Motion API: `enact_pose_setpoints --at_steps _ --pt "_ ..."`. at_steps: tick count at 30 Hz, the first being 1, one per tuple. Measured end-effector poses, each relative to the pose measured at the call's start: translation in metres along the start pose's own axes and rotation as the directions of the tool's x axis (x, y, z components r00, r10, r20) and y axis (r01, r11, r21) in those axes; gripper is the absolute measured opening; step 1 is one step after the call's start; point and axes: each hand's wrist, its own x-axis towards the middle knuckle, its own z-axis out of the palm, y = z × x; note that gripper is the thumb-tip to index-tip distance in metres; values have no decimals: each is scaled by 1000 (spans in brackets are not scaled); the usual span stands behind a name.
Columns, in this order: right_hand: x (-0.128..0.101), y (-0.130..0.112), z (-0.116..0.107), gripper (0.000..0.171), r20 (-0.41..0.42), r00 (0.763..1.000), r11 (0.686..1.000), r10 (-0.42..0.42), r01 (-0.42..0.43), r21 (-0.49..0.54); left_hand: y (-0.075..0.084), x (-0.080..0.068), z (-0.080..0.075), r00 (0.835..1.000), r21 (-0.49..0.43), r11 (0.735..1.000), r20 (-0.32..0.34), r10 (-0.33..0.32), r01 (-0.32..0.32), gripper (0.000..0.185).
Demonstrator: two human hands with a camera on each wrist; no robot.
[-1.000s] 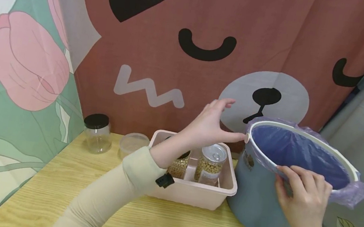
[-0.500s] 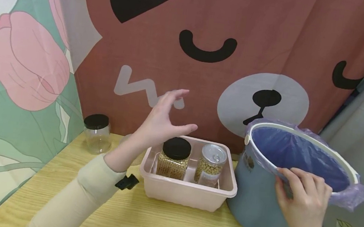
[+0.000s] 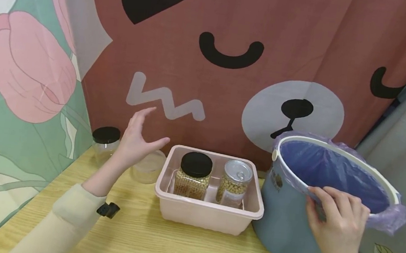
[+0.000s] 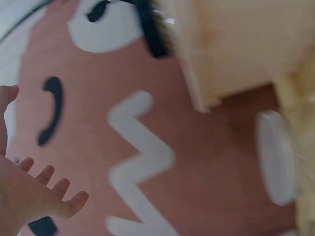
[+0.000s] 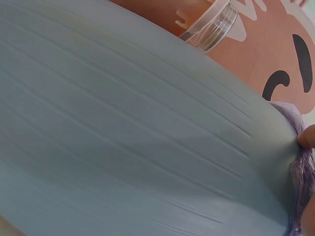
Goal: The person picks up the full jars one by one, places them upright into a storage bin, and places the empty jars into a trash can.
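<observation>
Right grip (image 3: 340, 225) on tilted bin (image 3: 288, 232)

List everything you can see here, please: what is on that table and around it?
bin: one, blue, tilted at the table's right end
bin liner: one, purple, folded over the bin's rim
tub: one, pink, mid-table
black-lidded jar: one, full of beans, in the tub
metal-topped jar: one, full of beans, in the tub
empty jar: one, clear, black lid, back left
clear cup: one, left of the tub
table: one, light wood
curtain: bear print, behind
left hand: open, in the air above the clear cup
right hand: grips the bin's rim
</observation>
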Motion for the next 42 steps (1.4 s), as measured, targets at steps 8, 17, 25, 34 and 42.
enact_pose_setpoints --at_steps 8,17,25,34,42 --pt "1 -1 0 23 2 1000 1000 2 -2 5 -76 -22 11 992 36 992 33 -120 119 93" --pt "1 -1 0 21 9 1000 1000 8 -8 5 -136 -39 33 973 35 974 55 -223 222 96" --pt "0 0 -1 23 17 1000 1000 15 -15 6 -162 -44 51 961 25 964 78 -267 266 105" --pt "1 -1 -1 24 20 1000 1000 21 -21 9 -189 -46 62 950 84 954 104 -294 286 105" --pt "1 0 -1 24 19 1000 1000 19 -19 8 -195 -43 61 918 58 941 205 -339 334 107"
